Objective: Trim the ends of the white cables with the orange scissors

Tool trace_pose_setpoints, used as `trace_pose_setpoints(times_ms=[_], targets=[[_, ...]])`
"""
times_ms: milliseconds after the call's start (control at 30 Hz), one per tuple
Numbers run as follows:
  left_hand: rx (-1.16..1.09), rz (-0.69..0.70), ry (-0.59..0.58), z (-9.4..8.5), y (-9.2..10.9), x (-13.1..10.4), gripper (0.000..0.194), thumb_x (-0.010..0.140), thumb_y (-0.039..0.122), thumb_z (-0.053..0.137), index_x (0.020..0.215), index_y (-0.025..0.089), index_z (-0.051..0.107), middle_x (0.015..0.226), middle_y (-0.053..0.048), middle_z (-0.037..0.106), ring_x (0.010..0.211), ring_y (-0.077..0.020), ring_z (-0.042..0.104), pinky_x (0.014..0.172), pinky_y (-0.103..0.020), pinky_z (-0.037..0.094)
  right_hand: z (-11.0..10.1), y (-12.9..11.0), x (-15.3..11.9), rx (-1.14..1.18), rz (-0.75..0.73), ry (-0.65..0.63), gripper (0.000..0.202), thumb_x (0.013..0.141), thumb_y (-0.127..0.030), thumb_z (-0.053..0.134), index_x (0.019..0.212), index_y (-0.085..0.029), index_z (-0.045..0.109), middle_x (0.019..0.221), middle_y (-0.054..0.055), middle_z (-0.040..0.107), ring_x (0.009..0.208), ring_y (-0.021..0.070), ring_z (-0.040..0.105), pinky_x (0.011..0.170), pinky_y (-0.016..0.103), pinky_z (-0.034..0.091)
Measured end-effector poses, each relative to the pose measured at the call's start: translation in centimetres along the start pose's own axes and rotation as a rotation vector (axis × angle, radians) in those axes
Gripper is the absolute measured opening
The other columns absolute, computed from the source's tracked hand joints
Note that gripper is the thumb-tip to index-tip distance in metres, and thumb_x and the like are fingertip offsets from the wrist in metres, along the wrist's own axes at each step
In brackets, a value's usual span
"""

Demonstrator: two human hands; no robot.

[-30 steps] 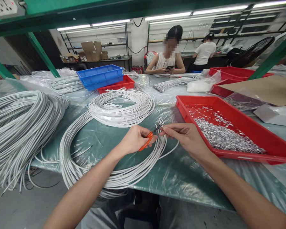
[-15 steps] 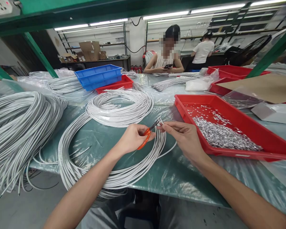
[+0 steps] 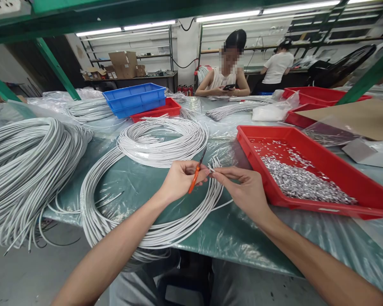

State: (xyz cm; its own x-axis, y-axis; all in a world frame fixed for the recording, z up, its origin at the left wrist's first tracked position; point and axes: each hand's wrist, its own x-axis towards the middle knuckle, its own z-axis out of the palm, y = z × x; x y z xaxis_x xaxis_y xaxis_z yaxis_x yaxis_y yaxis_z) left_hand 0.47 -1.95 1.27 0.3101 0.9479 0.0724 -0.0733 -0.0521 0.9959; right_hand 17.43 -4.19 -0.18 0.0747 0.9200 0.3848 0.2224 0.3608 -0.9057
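My left hand (image 3: 183,178) is closed around orange-handled scissors (image 3: 194,176), whose dark blades point up and away. Thumb and fingers of my right hand (image 3: 242,185) pinch the end of a white cable (image 3: 211,169), close to my left fingertips. Both hands are above a large coil of white cable (image 3: 94,182) lying on the table. Behind it, partly on top, rests a second white coil (image 3: 162,142). Right of my right hand stands a red tray (image 3: 325,170) holding a heap of small shiny metal pieces (image 3: 306,182).
A thick bundle of grey-white cables (image 3: 28,170) hangs over the table's left edge. Blue trays (image 3: 135,100) are stacked on a red tray (image 3: 169,107) at the back. Across the table a person (image 3: 226,80) holds a phone. A green frame (image 3: 57,70) surrounds the bench.
The scissors have turned more upright, and their blades have moved away from the cable end. My left fingertips have come closer to my right, which still pinches the cable.
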Motion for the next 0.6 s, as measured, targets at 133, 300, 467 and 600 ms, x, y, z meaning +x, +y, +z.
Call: trace_pose_setpoints(times_ms=[133, 300, 467, 600], targets=[[-0.024, 0.004, 0.007, 0.18, -0.16, 0.00, 0.039, 0.060, 0.040, 0.085, 0.076, 0.008, 0.071, 0.064, -0.002, 0.064, 0.053, -0.0067, 0.054, 0.054, -0.020, 0.045, 0.04, 0.32, -0.29, -0.110, -0.060, 0.024, 0.010, 0.077, -0.028, 0.074, 0.081, -0.020, 0.079, 0.082, 0.006, 0.078, 0.076, 0.0225, 0.072, 0.073, 0.037, 0.057], [-0.092, -0.063, -0.007, 0.10, -0.42, 0.04, 0.036, 0.065, 0.041, 0.082, 0.075, 0.010, 0.069, 0.061, -0.001, 0.063, 0.049, -0.0065, 0.054, 0.050, -0.020, 0.045, 0.00, 0.40, -0.64, -0.457, -0.329, 0.093, 0.010, 0.084, -0.025, 0.069, 0.085, -0.023, 0.079, 0.082, 0.005, 0.075, 0.078, 0.0223, 0.068, 0.077, 0.041, 0.048], [-0.139, -0.139, -0.005, 0.06, -0.04, -0.17, 0.032, 0.067, 0.038, 0.081, 0.071, 0.009, 0.067, 0.061, -0.002, 0.063, 0.049, -0.0058, 0.055, 0.049, -0.018, 0.046, -0.05, 0.22, -0.71, -0.651, -0.519, 0.129, 0.012, 0.086, -0.024, 0.067, 0.088, -0.026, 0.078, 0.081, 0.005, 0.075, 0.080, 0.0217, 0.069, 0.081, 0.041, 0.043], [-0.128, -0.120, 0.011, 0.07, -0.11, -0.13, 0.030, 0.066, 0.035, 0.081, 0.072, 0.010, 0.067, 0.061, -0.001, 0.064, 0.049, -0.0054, 0.055, 0.050, -0.017, 0.046, -0.06, 0.25, -0.61, -0.626, -0.501, 0.109, 0.011, 0.087, -0.023, 0.067, 0.088, -0.025, 0.077, 0.082, 0.005, 0.074, 0.079, 0.0213, 0.068, 0.080, 0.041, 0.042]])
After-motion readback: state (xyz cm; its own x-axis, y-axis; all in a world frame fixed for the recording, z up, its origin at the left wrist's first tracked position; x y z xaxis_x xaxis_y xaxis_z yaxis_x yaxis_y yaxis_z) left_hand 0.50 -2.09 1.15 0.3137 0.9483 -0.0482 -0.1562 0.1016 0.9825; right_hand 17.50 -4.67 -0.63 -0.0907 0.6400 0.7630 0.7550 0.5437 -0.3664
